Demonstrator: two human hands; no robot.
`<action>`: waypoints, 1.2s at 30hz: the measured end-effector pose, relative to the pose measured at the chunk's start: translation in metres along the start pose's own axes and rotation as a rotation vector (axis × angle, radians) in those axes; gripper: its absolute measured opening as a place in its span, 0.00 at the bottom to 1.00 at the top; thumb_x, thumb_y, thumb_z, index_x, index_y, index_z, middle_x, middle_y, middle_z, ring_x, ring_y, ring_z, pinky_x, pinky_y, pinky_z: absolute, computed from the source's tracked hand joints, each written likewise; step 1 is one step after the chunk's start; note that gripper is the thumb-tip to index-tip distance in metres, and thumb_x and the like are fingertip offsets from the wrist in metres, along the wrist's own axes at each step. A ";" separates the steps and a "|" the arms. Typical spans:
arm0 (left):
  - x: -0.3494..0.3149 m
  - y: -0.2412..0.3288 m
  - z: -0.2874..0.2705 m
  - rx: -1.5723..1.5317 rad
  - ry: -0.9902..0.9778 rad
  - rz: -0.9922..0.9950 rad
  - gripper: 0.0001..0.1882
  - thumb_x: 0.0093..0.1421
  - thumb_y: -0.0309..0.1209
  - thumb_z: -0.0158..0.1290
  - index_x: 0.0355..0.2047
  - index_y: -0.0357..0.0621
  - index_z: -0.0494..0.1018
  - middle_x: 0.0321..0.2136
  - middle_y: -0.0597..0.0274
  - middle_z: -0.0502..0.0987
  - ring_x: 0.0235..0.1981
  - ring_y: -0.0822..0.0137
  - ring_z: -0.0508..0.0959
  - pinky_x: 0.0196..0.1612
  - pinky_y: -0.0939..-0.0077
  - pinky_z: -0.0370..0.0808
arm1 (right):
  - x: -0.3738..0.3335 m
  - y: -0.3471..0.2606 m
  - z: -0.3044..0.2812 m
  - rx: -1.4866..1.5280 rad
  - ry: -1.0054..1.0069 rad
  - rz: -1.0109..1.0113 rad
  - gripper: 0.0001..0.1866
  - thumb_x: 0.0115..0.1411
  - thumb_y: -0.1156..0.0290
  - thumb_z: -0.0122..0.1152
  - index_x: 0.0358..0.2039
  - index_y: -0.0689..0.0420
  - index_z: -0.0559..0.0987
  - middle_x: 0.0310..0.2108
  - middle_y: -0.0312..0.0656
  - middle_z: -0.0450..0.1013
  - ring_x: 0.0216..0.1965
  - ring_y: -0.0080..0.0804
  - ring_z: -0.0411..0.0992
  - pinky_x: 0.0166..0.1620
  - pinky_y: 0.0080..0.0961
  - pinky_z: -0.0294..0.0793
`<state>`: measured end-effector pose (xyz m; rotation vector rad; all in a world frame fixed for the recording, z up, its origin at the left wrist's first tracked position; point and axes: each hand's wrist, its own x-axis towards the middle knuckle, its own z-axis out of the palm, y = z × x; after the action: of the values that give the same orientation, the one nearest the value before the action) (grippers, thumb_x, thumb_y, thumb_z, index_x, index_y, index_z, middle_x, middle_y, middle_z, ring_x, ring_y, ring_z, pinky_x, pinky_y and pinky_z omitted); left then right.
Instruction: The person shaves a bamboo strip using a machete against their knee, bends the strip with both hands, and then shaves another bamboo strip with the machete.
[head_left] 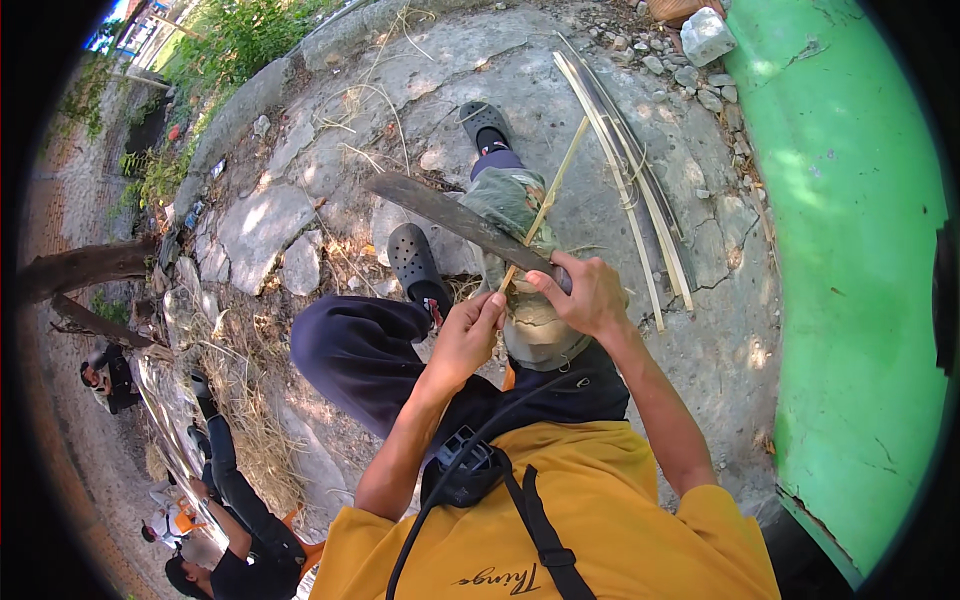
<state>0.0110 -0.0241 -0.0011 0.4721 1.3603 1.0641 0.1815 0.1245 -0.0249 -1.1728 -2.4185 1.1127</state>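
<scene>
My right hand (592,297) is closed round the near end of a large, broad-bladed knife (440,213), whose dark blade points to the far left. Pinched in my left hand (466,338) is the lower end of a thin, pale strip (562,178) that looks like split bamboo. The blade lies across the strip just beyond my fingers, and the two appear to touch. The strip slants up and away to the right. Beneath them, a worn greenish cloth (512,200) and a tan covering (540,335) lie over my right leg. The knife's handle is mostly hidden by my hand.
Several long, split strips (612,150) lie on the cracked concrete (690,270) to the right. Beyond them stands a green wall (840,300), with stones (708,38) at its foot. Other people (245,550) sit at the lower left, near dry shavings (262,445) and a tree trunk (90,272).
</scene>
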 end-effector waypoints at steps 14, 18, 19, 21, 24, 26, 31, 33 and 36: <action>-0.007 -0.008 0.008 0.531 0.307 0.264 0.22 0.77 0.38 0.50 0.28 0.32 0.70 0.17 0.57 0.66 0.20 0.68 0.64 0.26 0.63 0.63 | -0.008 0.003 0.008 -0.019 0.059 -0.116 0.33 0.65 0.34 0.61 0.32 0.57 0.83 0.14 0.48 0.72 0.21 0.54 0.78 0.29 0.47 0.74; -0.024 -0.006 0.009 0.608 0.300 0.285 0.22 0.77 0.37 0.50 0.29 0.32 0.71 0.16 0.54 0.65 0.18 0.67 0.63 0.26 0.62 0.63 | 0.001 0.010 0.004 0.056 0.011 -0.020 0.30 0.66 0.37 0.62 0.33 0.56 0.83 0.13 0.46 0.69 0.17 0.47 0.71 0.26 0.43 0.68; -0.025 -0.005 0.007 0.608 0.297 0.285 0.22 0.77 0.37 0.50 0.29 0.32 0.71 0.16 0.54 0.65 0.18 0.67 0.63 0.26 0.62 0.63 | 0.001 0.011 0.005 0.065 0.031 -0.006 0.30 0.66 0.38 0.63 0.32 0.56 0.82 0.13 0.46 0.69 0.16 0.47 0.71 0.26 0.42 0.67; -0.027 -0.004 0.005 0.593 0.296 0.225 0.22 0.77 0.38 0.50 0.29 0.33 0.72 0.16 0.55 0.64 0.19 0.67 0.63 0.26 0.62 0.63 | 0.000 0.008 0.005 0.076 0.042 0.004 0.29 0.66 0.38 0.63 0.32 0.56 0.82 0.13 0.46 0.69 0.16 0.46 0.71 0.26 0.42 0.67; -0.005 -0.017 -0.001 0.485 0.244 0.217 0.23 0.79 0.40 0.47 0.27 0.38 0.69 0.16 0.67 0.61 0.18 0.75 0.59 0.24 0.70 0.58 | -0.009 -0.001 0.002 0.062 0.015 0.018 0.29 0.66 0.39 0.64 0.31 0.56 0.81 0.13 0.45 0.68 0.16 0.47 0.72 0.25 0.42 0.68; 0.007 -0.021 -0.005 0.208 0.095 0.102 0.22 0.81 0.43 0.44 0.29 0.46 0.66 0.16 0.80 0.55 0.14 0.84 0.53 0.18 0.79 0.49 | -0.012 -0.003 0.002 -0.094 0.022 -0.056 0.33 0.65 0.34 0.62 0.31 0.57 0.82 0.16 0.49 0.74 0.21 0.53 0.78 0.28 0.46 0.74; 0.003 -0.002 0.002 -0.146 -0.013 -0.082 0.22 0.80 0.44 0.45 0.28 0.46 0.67 0.16 0.80 0.56 0.15 0.84 0.54 0.18 0.78 0.49 | -0.003 0.002 0.002 -0.027 0.029 0.010 0.31 0.65 0.35 0.63 0.31 0.56 0.81 0.14 0.47 0.71 0.20 0.52 0.76 0.27 0.45 0.72; 0.000 -0.002 0.003 -0.126 0.014 -0.073 0.23 0.80 0.43 0.46 0.26 0.45 0.68 0.16 0.78 0.58 0.17 0.84 0.55 0.20 0.77 0.51 | -0.002 0.001 0.001 0.018 0.023 0.031 0.29 0.65 0.38 0.64 0.31 0.55 0.80 0.13 0.45 0.68 0.18 0.50 0.74 0.26 0.43 0.69; -0.002 -0.010 0.003 0.050 0.095 0.006 0.24 0.80 0.43 0.46 0.26 0.44 0.69 0.16 0.77 0.58 0.18 0.82 0.56 0.22 0.76 0.53 | -0.003 -0.002 0.001 -0.017 0.001 0.019 0.29 0.66 0.38 0.64 0.31 0.55 0.81 0.13 0.46 0.68 0.18 0.51 0.74 0.26 0.43 0.69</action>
<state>0.0173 -0.0297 -0.0076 0.4679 1.4728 1.0710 0.1815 0.1211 -0.0244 -1.2040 -2.4254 1.0996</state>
